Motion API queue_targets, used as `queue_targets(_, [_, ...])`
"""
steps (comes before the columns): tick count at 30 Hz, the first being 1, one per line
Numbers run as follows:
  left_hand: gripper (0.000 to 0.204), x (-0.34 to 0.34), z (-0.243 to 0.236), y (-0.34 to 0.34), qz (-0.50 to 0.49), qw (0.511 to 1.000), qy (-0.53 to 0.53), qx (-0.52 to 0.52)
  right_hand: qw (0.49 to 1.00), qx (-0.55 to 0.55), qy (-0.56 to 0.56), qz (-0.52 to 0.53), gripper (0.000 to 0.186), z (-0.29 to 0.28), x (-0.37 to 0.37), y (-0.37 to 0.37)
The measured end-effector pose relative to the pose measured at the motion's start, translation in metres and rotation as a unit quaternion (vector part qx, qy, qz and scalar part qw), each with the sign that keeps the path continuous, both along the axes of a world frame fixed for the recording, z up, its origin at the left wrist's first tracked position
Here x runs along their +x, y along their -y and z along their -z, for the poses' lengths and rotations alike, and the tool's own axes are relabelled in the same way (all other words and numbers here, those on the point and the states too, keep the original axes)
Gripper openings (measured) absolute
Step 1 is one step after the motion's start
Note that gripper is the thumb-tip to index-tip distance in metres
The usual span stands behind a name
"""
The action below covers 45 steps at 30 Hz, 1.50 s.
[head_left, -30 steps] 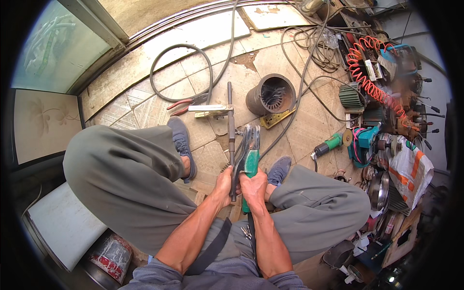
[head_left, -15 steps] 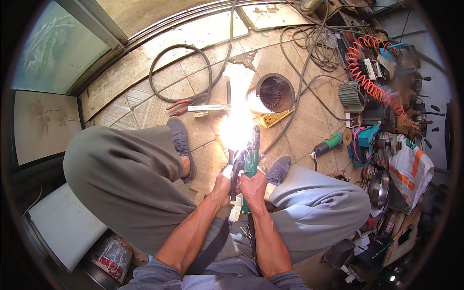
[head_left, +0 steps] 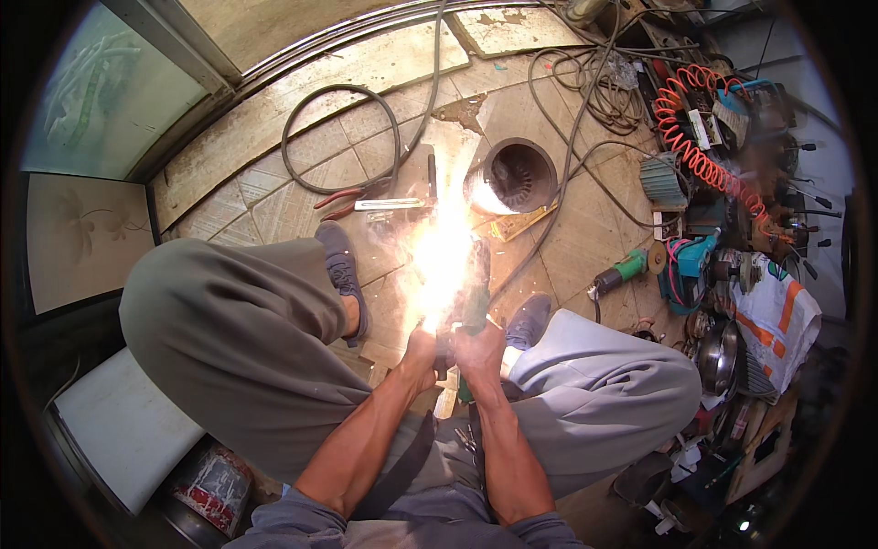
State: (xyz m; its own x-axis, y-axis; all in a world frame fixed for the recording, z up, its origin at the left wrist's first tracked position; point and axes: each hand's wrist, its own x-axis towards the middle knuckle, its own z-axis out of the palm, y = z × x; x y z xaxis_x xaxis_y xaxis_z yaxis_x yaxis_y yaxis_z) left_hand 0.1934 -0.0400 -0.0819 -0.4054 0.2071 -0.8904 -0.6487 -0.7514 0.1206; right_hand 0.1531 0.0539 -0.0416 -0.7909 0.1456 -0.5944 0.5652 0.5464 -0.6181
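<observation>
A tiled workshop floor (head_left: 521,105), chipped and strung with cable, spreads around an open-topped metal cylinder (head_left: 551,178) as white glare (head_left: 444,252) lights the space on its near left side. Bare-handed, a worker grips a dark metal rod (head_left: 432,174) in the left hand (head_left: 421,355) and a green-handled holder (head_left: 476,306) in the right hand (head_left: 480,352), both closed tight and side by side, nearer the worker than the cylinder. The rod's far end pokes out of the light just left of the cylinder, beside a pale flat strip (head_left: 389,204); red-handled pliers (head_left: 338,195) lie farther left.

By the look of it, this is arc welding on the rod. Doing it well would call for a short, even gap at the tip, a slow, regular travel and a steady left grip, with forearms braced against shake. Gloves would seem wise, since the left fingers sit close to the heat.

The glare swallows the rod's middle, the holder's jaws and any electrode between them, so the joint itself cannot be judged. The fingertips blur into brightness, smoke softens the cylinder's inside, and the worker's head is out of view, leaving any eye protection unknown.
</observation>
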Motion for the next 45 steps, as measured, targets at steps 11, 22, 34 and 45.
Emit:
queue_targets(11, [0.044,0.007,0.024,-0.006,-0.027,0.999,0.032,0.027,0.997,-0.050,-0.027,0.044,0.008,-0.023,-0.003,0.007])
queue_targets(22, [0.043,-0.003,-0.003,-0.002,-0.010,0.999,0.033,-0.007,0.992,-0.058,-0.091,0.065,0.010,-0.015,-0.003,-0.001])
queue_targets(34, [0.045,0.002,0.016,-0.003,0.105,0.968,-0.002,-0.228,0.988,-0.082,-0.095,0.094,0.012,-0.012,-0.002,-0.008])
queue_targets(45, [0.036,-0.006,-0.019,0.007,0.106,0.949,-0.007,-0.297,0.968,-0.112,-0.168,0.152,0.009,-0.039,-0.013,-0.016])
